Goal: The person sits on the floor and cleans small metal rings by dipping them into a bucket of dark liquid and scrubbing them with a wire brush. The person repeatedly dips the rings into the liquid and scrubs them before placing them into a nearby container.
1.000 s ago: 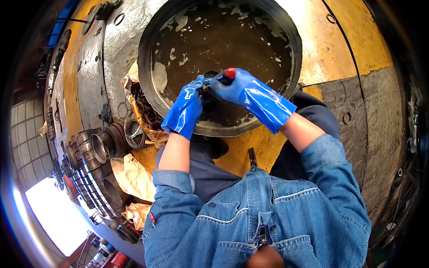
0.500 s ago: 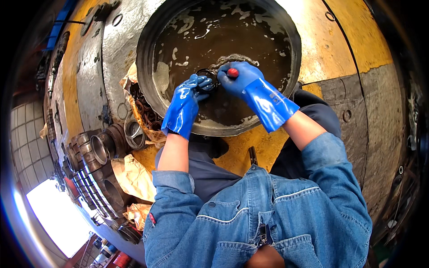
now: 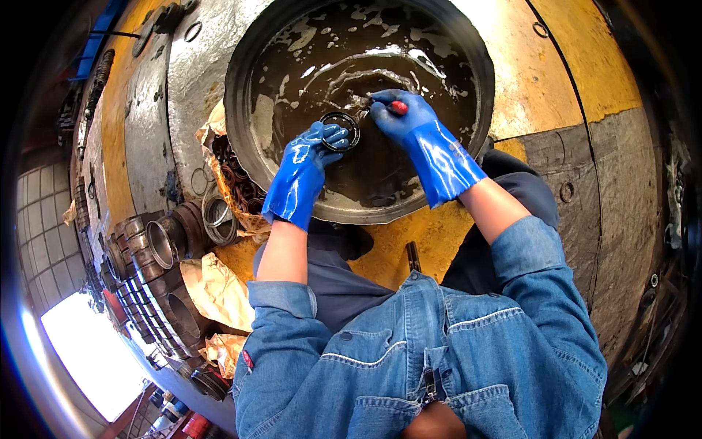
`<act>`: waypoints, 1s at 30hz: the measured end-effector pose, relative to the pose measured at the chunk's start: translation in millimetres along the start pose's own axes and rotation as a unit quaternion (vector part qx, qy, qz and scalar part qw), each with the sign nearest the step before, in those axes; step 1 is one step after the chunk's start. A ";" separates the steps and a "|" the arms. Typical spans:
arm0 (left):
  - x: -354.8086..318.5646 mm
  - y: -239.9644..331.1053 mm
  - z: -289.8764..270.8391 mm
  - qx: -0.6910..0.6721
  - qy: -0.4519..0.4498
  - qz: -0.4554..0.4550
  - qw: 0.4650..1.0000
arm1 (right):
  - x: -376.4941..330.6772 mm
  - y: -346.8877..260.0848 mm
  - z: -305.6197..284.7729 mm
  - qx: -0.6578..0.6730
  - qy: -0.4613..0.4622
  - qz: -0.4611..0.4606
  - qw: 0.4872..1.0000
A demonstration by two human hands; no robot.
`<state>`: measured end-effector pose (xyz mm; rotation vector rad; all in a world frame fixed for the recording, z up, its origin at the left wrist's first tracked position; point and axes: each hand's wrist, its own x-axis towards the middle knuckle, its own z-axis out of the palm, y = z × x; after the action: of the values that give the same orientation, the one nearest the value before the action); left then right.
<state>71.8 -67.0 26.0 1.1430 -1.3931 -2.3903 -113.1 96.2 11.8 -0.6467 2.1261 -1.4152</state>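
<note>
In a blue rubber glove, my left hand (image 3: 311, 150) holds a dark ring (image 3: 356, 133) by its left side, fingers curled through and around it. The ring is wet and sits just above the murky brown liquid (image 3: 373, 164) in a round, dark tub (image 3: 241, 124). My right hand (image 3: 406, 117), gloved alike, is closed round a tool with a red handle (image 3: 398, 107). Only the handle's end shows above the fist; the tool's working end is hard to make out, near splashing liquid right of the ring.
An open paper bag of brownish rings (image 3: 238, 179) stands against the tub's left side. Below it are loose metal rings (image 3: 219, 212), cylindrical metal parts (image 3: 164, 241) and crumpled brown paper (image 3: 216, 289). Single rings lie on the floor plates, one at upper right (image 3: 540, 29).
My right hand has moved slightly right, away from the ring, with the red-handled tool. The ring shows more fully now in my left hand. Fresh ripples spread over the liquid.
</note>
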 end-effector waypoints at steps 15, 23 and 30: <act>-21.2 1.2 17.5 0.060 -0.008 0.148 0.987 | 5.3 -40.9 -24.8 -0.044 -0.147 0.134 0.979; -17.9 3.0 12.4 0.138 0.015 0.210 0.968 | -0.9 -33.5 -34.8 0.068 -0.197 0.192 0.959; -7.0 8.7 17.2 0.254 0.049 0.277 0.925 | 7.4 -40.4 -42.1 0.087 -0.124 0.163 0.975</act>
<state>63.0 -56.8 41.5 0.7808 -2.0342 -1.6088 -141.2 106.8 62.4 -0.3635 1.7915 -1.2492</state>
